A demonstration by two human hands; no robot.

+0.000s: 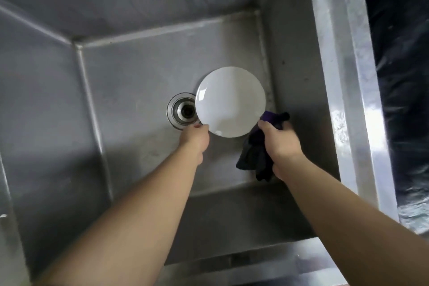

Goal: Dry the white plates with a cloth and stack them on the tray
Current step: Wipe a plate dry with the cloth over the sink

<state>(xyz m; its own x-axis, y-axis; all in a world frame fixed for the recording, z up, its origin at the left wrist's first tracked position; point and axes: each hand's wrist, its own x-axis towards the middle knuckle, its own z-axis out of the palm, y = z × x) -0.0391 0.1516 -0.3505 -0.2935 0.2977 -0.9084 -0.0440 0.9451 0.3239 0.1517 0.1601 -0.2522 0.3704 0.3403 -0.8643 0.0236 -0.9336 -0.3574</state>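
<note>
Left hand [196, 137] is gripping the white plate [230, 101] at its near-left rim, holding it over the sink [139, 72] floor beside the drain [183, 111]; right hand [279, 140] is clutching a dark cloth [254, 158] at the plate's lower-right edge; the plate is facing up toward the camera, round, so no long axis; it is likely stiff, breakable, slippery if wet, best held by the rim.

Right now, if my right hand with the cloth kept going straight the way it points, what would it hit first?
Probably the white plate's near edge: the right hand, gripping the dark cloth, points up-left at it. Depth is unclear; it may already touch.
</note>
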